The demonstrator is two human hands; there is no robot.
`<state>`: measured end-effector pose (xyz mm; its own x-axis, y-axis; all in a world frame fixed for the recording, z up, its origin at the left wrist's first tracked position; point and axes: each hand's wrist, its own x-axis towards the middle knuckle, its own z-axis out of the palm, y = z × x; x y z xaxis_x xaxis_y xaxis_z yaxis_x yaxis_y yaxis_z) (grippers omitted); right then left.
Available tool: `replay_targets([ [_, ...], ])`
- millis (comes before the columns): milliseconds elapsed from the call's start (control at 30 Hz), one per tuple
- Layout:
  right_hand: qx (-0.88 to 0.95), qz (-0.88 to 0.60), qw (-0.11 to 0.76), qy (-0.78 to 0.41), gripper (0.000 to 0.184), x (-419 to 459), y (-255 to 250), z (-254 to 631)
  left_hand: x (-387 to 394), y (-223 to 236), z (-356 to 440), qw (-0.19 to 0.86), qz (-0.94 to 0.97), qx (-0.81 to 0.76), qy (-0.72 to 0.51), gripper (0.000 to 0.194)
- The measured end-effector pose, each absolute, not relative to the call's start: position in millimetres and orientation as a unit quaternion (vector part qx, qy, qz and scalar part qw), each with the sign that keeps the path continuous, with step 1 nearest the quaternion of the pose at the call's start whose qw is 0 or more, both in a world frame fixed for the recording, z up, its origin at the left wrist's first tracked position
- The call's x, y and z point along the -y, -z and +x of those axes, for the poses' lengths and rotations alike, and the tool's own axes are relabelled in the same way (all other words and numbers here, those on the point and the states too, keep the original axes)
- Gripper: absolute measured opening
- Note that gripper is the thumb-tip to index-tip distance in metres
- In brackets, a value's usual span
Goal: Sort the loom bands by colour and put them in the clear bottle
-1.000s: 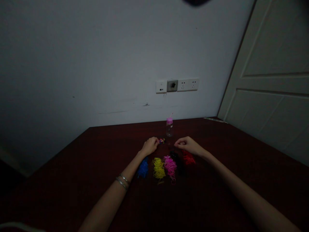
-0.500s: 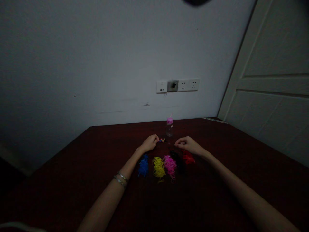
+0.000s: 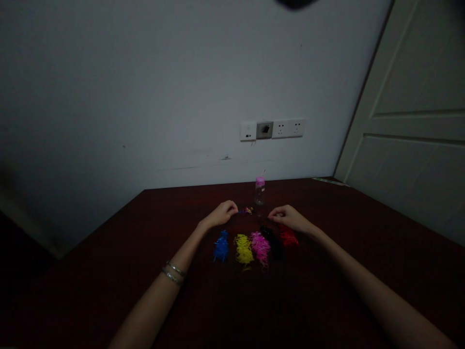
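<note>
My left hand [image 3: 224, 213] is closed in a pinch at the left end of a small mixed-colour bunch of rubber bands [image 3: 248, 211]. A bit of blue band shows at its fingertips. Over the red pile of bands [image 3: 288, 236], my right hand [image 3: 288, 217] has thumb and fingers pressed together; what they hold, if anything, is too small and dark to see. Nearer to me lie separate piles: blue bands [image 3: 221, 246], yellow bands [image 3: 243, 249], pink bands [image 3: 260, 248] and black bands [image 3: 272, 240].
A clear bottle with a pink lid [image 3: 260, 191] and a straw stands behind the hands on the dark red table [image 3: 174, 203]. Wall sockets [image 3: 272, 130] are on the wall beyond. A pale panelled door [image 3: 407, 131] rises at the right.
My left hand has drawn slightly left, away from the mixed bunch, and more blue band shows between. The right hand keeps its pinch. The whole view has shifted a little.
</note>
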<state>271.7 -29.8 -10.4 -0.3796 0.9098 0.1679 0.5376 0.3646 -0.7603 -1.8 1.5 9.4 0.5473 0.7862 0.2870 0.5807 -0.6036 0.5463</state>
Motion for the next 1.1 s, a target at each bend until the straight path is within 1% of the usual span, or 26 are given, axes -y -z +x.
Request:
replay_targets([
  [233,0.774,-0.469,0.303,-0.299,0.030,31.8,8.0,270.7,10.3,3.2,-44.4,0.310,0.827,-0.419,-0.209,0.012],
  [367,0.774,-0.478,0.293,-0.295,0.031,33.2,7.2,269.7,14.9,10.3,-57.9,0.340,0.824,-0.417,-0.177,0.012],
  [533,0.776,-0.475,0.289,-0.298,0.031,30.3,11.2,271.2,16.9,16.4,-62.1,0.380,0.813,-0.409,-0.165,0.014],
  [800,0.776,-0.473,0.292,-0.297,0.031,24.0,19.6,275.3,18.4,19.6,-64.0,0.436,0.773,-0.427,-0.173,0.018],
  [1100,0.752,-0.486,0.309,-0.320,0.032,25.5,19.6,277.3,23.7,16.9,-69.6,0.501,0.699,-0.457,-0.229,0.033],
])
